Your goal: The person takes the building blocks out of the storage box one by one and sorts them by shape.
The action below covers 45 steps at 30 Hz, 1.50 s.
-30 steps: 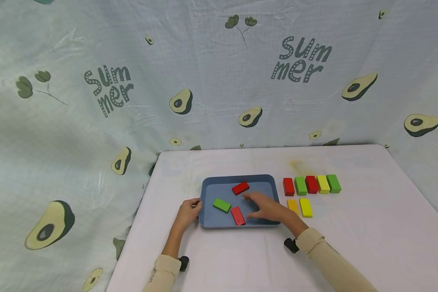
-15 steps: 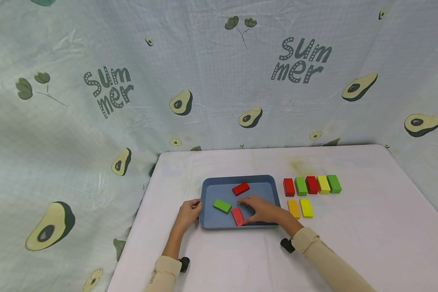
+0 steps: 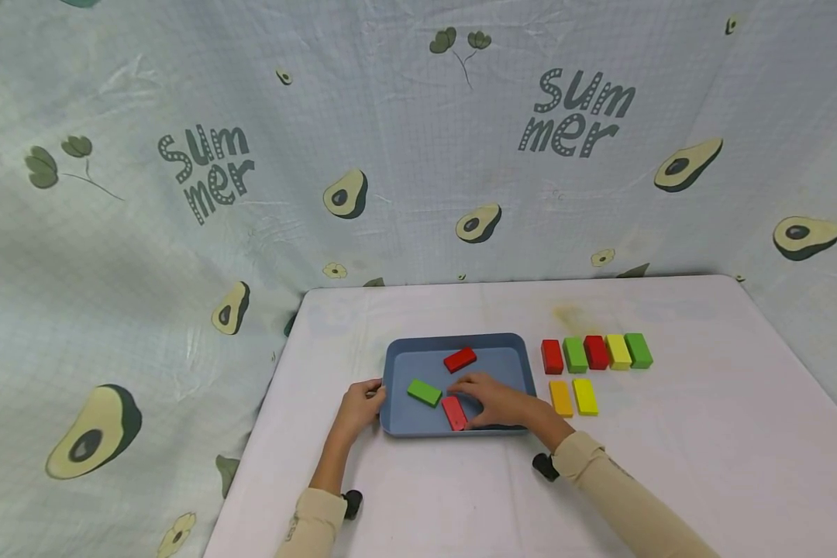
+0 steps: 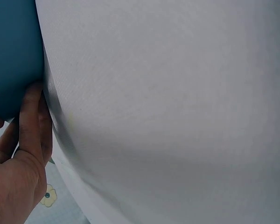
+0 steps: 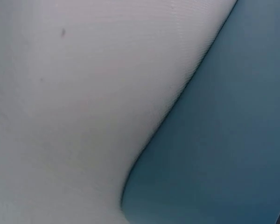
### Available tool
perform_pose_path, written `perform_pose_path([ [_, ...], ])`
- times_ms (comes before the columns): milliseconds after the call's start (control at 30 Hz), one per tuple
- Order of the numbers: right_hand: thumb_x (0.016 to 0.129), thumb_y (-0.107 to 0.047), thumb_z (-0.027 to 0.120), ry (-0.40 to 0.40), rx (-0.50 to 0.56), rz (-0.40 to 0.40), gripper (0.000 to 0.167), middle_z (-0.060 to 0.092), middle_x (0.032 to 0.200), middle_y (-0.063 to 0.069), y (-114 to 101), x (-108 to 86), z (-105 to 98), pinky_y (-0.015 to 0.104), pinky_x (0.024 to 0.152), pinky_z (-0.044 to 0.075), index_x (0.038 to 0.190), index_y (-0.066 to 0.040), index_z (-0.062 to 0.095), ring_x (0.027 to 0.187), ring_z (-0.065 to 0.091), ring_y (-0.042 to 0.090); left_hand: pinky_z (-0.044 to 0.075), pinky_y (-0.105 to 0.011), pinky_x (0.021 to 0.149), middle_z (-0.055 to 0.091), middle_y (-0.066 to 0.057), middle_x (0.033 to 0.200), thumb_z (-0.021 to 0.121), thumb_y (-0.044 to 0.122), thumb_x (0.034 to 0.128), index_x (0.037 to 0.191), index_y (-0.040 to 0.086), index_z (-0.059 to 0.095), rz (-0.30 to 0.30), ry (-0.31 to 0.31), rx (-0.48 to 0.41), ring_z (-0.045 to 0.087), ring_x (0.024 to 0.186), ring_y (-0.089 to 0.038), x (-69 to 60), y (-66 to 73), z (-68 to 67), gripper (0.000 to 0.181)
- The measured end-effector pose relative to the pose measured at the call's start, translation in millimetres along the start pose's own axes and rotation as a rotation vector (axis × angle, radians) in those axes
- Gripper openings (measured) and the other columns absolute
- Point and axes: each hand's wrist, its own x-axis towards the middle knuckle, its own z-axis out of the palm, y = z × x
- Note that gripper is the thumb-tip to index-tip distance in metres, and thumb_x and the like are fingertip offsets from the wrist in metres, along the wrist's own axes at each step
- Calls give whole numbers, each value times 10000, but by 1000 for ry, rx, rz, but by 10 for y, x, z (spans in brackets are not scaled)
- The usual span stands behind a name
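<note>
My left hand (image 3: 359, 407) holds the left rim of a blue-grey tray (image 3: 408, 425); in the left wrist view its fingers (image 4: 30, 123) lie against the tray's outer side. Inside the tray, my right hand (image 3: 495, 401) bends over a light red block (image 3: 453, 413), fingertips near its far end and thumb by its near right corner. Whether they touch or pinch the block cannot be told. A green block (image 3: 424, 392) lies left of it, and a darker red block (image 3: 459, 359) farther back. The right wrist view has the tray's side (image 5: 214, 126) but not the fingers.
Right of the tray stands a row of several blocks, from a red block (image 3: 552, 356) to a green block (image 3: 638, 350). Nearer lie an orange block (image 3: 561, 398) and a yellow block (image 3: 586, 397). A white cloth covers the table (image 3: 690, 434); a printed curtain hangs behind.
My right hand has moved left within the tray, from beside the light red block to over it. The left hand, tray and blocks have stayed in place.
</note>
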Motion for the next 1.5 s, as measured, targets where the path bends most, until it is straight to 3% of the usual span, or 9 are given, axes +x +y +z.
perform_pose_path([
  [333,811,-198,744,-31,-58,-54,579,443,1312,64,10,5,-10,374,889,462,1344,-162,519,1178,390,232,538,-320,631,639,-190,1066,528,112,936,1235,-86,566,-9,-15,-21,633,902,-254,3,1,-4,361],
  [667,810,-262,754,-10,-89,-53,597,438,1319,62,-24,-20,4,388,902,454,1343,-138,515,1178,389,231,540,-323,637,632,-200,1084,529,112,937,1236,-84,566,-11,-10,-19,631,927,-270,-13,0,2,359],
  [933,806,-230,759,8,-46,-55,589,435,1310,78,-13,-50,8,395,897,460,1334,-132,517,1173,398,239,538,-314,630,639,-185,1072,533,118,937,1234,-77,572,-14,-2,-8,634,905,-248,10,-12,4,358],
  [1500,834,-217,723,14,58,34,664,428,1360,75,4,-81,-14,385,977,402,1399,-80,400,1177,410,200,536,-319,630,633,-197,1092,529,128,936,1240,-80,565,-24,-9,-11,630,917,-253,-1,-8,2,370],
])
